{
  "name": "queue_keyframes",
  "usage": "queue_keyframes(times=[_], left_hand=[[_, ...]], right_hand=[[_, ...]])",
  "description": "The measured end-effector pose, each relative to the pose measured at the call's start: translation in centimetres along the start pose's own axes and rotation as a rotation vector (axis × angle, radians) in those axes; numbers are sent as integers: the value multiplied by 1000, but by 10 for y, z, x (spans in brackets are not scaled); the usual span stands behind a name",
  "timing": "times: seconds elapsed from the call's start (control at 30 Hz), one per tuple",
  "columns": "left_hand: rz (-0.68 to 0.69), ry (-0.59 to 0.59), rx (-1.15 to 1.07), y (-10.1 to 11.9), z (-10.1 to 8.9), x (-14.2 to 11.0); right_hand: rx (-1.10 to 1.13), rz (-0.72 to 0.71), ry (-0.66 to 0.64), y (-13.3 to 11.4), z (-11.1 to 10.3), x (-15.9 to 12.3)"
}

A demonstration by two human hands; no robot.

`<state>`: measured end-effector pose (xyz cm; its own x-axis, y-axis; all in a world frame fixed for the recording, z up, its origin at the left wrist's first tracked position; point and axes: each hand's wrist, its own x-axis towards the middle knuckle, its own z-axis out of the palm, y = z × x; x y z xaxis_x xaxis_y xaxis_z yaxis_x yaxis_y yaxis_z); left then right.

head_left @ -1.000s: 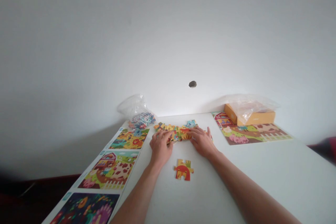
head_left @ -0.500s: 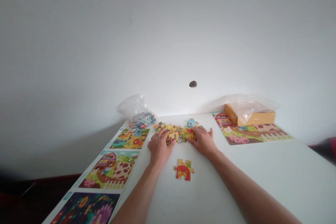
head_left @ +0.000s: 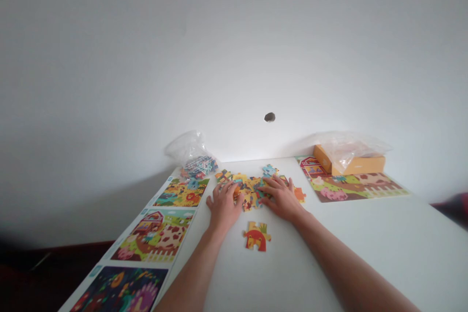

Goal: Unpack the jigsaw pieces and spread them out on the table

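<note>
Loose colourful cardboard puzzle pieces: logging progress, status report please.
Left hand and right hand flat, fingers spread on the heap of loose colourful cardboard puzzle pieces. Joined red-and-yellow piece lies apart, nearer. Nothing in the way.

Soft even daylight, wall greys toward corners, mild wide-angle stretch at edges, slight overall softness, no glare.

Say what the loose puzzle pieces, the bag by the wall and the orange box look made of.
Puzzle pieces: probably printed cardboard, matte; flat with die-cut tabs.
Bag: thin clear plastic, crinkled and glossy, pieces showing through.
Orange box: likely cardboard, matte with sharp edges, under clear plastic wrap.
</note>
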<state>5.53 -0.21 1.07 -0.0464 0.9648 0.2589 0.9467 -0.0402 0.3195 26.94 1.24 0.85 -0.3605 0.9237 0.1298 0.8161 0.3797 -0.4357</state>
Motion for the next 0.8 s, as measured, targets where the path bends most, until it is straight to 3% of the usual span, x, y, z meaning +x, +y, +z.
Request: queue_keyframes(times=[0.1, 0.4, 0.53, 0.63, 0.7, 0.8], left_hand=[[-23, -12, 18, 0, -1, 1], [133, -62, -26, -1, -2, -3], [-27, -30, 53, -1, 1, 0], [-152, 10, 94, -1, 2, 2], [-189, 41, 104, -1, 2, 3], [-175, 46, 88, -2, 2, 3]], right_hand=[[5, 8, 30, 2, 0, 1], [-39, 30, 105, 3, 0, 3], [-172, 280, 252, 1, -2, 1], [-210, 480, 276, 4, -2, 0], [-203, 525, 262, 7, -1, 1], [-168, 464, 228, 9, 1, 2]])
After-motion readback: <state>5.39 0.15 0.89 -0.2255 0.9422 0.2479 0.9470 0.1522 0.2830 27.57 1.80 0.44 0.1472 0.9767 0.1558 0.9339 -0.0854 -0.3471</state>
